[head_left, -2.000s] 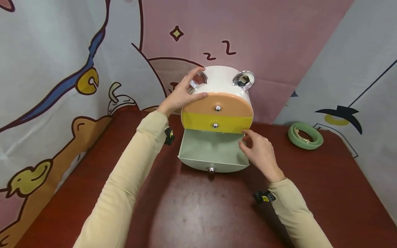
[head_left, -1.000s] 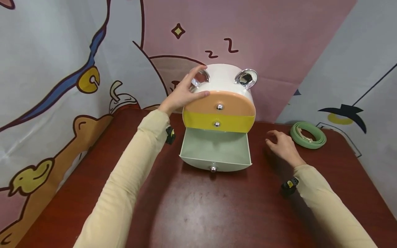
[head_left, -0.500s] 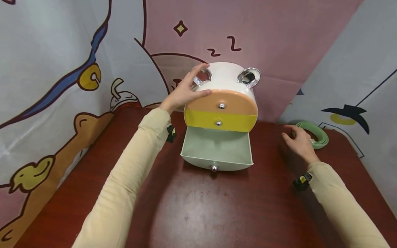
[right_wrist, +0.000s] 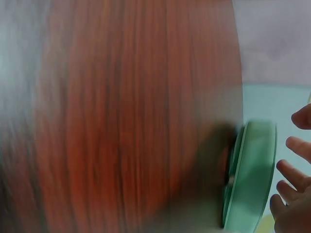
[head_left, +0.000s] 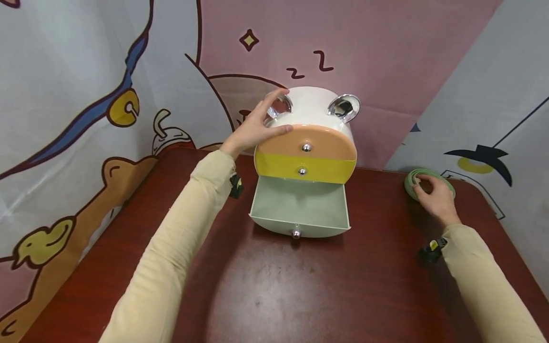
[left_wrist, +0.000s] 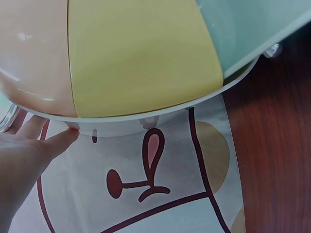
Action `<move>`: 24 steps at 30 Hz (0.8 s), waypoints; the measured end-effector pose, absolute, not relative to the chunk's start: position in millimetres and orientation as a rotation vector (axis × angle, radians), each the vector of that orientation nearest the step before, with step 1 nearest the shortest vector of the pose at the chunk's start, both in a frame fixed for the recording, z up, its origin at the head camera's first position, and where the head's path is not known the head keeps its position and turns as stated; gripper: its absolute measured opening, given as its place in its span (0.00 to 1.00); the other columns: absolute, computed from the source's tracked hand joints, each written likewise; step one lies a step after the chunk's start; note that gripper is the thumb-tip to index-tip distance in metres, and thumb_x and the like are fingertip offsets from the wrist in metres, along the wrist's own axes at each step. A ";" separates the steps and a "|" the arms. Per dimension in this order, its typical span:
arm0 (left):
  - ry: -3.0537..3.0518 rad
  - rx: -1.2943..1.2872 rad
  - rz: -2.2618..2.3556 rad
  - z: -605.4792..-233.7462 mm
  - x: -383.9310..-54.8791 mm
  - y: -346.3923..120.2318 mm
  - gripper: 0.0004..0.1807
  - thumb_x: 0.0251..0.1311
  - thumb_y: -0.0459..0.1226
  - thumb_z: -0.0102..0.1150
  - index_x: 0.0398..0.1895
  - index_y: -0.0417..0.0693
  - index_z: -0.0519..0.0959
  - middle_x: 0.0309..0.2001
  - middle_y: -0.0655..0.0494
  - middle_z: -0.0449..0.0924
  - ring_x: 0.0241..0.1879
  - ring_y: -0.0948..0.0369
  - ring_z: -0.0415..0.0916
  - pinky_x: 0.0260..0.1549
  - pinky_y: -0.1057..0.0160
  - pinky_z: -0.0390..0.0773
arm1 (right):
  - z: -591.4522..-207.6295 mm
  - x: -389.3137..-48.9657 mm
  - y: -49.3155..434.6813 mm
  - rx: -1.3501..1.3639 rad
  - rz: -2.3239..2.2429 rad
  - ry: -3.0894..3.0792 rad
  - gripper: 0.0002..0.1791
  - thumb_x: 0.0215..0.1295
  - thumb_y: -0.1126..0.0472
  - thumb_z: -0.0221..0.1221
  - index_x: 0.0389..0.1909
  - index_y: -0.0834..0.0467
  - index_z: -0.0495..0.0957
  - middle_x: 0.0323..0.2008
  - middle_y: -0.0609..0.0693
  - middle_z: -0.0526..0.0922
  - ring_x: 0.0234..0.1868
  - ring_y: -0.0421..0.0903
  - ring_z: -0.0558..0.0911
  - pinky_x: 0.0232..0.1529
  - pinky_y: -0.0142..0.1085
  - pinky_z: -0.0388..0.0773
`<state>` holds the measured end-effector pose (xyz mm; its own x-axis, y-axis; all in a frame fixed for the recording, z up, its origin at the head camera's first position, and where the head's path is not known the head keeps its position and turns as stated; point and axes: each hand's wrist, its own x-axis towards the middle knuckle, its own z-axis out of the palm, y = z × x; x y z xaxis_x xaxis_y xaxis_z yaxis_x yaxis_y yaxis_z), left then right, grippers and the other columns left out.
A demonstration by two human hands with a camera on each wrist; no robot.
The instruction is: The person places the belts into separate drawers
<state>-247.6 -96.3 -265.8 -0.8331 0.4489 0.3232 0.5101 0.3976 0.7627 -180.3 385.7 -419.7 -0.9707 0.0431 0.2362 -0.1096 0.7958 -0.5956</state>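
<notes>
A white, rounded mini drawer cabinet [head_left: 310,105] with shiny silver ears stands at the back of the table. Its orange drawer [head_left: 283,144] and yellow drawer [head_left: 279,166] are closed; the pale green bottom drawer [head_left: 300,205] is pulled out, with nothing in it. My left hand [head_left: 250,131] rests on the cabinet's upper left by the ear, fingers extended along its side and top. A coiled green belt [right_wrist: 252,179] lies at the table's right. Over it, my right hand [head_left: 438,200] hovers with fingers loosely spread, apart from the belt in the right wrist view.
The reddish-brown wooden table [head_left: 274,290] reaches back to a cartoon-printed cloth [head_left: 364,52] hung close behind the cabinet. The silver knob [head_left: 296,234] of the open drawer juts toward the front. A black wrist camera [head_left: 432,250] is worn below the right hand.
My right hand has moved from the open drawer's right edge across the table to the belt. My left hand has stayed at the cabinet, which has not moved.
</notes>
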 end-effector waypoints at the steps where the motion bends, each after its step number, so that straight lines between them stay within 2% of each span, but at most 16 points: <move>1: -2.571 -0.882 -1.441 -265.7 -247.3 -96.3 0.44 0.57 0.48 0.67 0.73 0.72 0.54 0.70 0.64 0.52 0.66 0.60 0.53 0.63 0.51 0.58 | -420.4 -179.7 389.5 0.033 0.935 -2.742 0.25 0.72 0.59 0.48 0.61 0.75 0.66 0.58 0.77 0.65 0.60 0.73 0.62 0.58 0.64 0.55; 6: -2.576 -0.876 -1.440 -265.7 -246.8 -95.9 0.44 0.57 0.48 0.67 0.73 0.73 0.53 0.71 0.66 0.51 0.65 0.59 0.54 0.62 0.51 0.59 | -426.5 -176.1 410.4 -0.113 0.934 -2.740 0.29 0.73 0.58 0.44 0.65 0.76 0.60 0.61 0.80 0.57 0.64 0.76 0.53 0.62 0.64 0.46; 15: -2.589 -0.881 -1.409 -265.7 -247.4 -94.1 0.44 0.58 0.49 0.67 0.73 0.73 0.53 0.70 0.66 0.52 0.65 0.61 0.54 0.62 0.52 0.58 | -439.9 -170.0 433.4 -0.426 1.036 -2.701 0.34 0.73 0.56 0.39 0.71 0.74 0.46 0.65 0.80 0.50 0.67 0.74 0.50 0.64 0.61 0.47; 21: -2.591 -0.883 -1.378 -267.7 -248.2 -94.4 0.44 0.58 0.49 0.67 0.74 0.72 0.53 0.65 0.60 0.59 0.62 0.63 0.56 0.60 0.54 0.60 | -443.3 -169.8 436.5 -0.520 1.208 -2.714 0.39 0.75 0.50 0.34 0.72 0.72 0.33 0.69 0.78 0.40 0.69 0.73 0.44 0.65 0.61 0.44; 24: -2.575 -0.888 -1.390 -266.9 -249.3 -94.7 0.44 0.58 0.48 0.67 0.74 0.71 0.53 0.62 0.58 0.61 0.61 0.64 0.57 0.60 0.54 0.60 | -443.4 -171.6 434.5 -0.542 1.275 -2.692 0.39 0.74 0.50 0.35 0.72 0.72 0.31 0.70 0.76 0.37 0.70 0.70 0.42 0.66 0.59 0.43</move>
